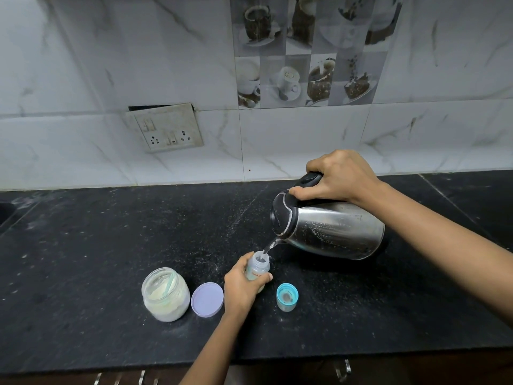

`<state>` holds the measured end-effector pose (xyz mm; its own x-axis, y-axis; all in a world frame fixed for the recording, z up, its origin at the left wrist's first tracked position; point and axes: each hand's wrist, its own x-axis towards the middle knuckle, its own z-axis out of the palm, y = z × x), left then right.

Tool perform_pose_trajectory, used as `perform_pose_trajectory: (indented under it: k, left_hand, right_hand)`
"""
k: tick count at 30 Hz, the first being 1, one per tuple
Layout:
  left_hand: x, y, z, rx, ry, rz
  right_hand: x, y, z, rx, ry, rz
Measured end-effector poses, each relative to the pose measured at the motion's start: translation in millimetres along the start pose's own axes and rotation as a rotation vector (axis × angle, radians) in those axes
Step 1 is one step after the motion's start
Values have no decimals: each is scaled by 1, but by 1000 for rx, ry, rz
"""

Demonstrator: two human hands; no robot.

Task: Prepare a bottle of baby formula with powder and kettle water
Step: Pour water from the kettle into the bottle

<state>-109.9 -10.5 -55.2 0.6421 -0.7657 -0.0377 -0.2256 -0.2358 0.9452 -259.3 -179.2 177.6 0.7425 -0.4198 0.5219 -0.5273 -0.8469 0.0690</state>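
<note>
Water from the kettle (pixel 330 229), held in the right grip (pixel 340 177), could miss the narrow bottle (pixel 258 269) in the left grip (pixel 241 287) and scald fingers if tipped further

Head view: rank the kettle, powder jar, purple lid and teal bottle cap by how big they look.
1. kettle, clearly largest.
2. powder jar.
3. purple lid.
4. teal bottle cap, smallest.
The last three lie about equally near the camera, so their order holds.
</note>
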Motion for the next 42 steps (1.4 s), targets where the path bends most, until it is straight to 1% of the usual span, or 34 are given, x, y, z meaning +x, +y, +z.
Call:
perform_pose_trajectory:
  k: [11,24,42]
  left_hand:
    - [-2,-1,1,-35,17,-3]
    - [-5,-3,2,-109,31,-24]
    - [-2,0,5,-142,27,-22]
  right_hand:
    - [4,4,-9,6,22,-12]
    - [-2,8,-9,29,60,44]
    - [0,2,6,24,35,10]
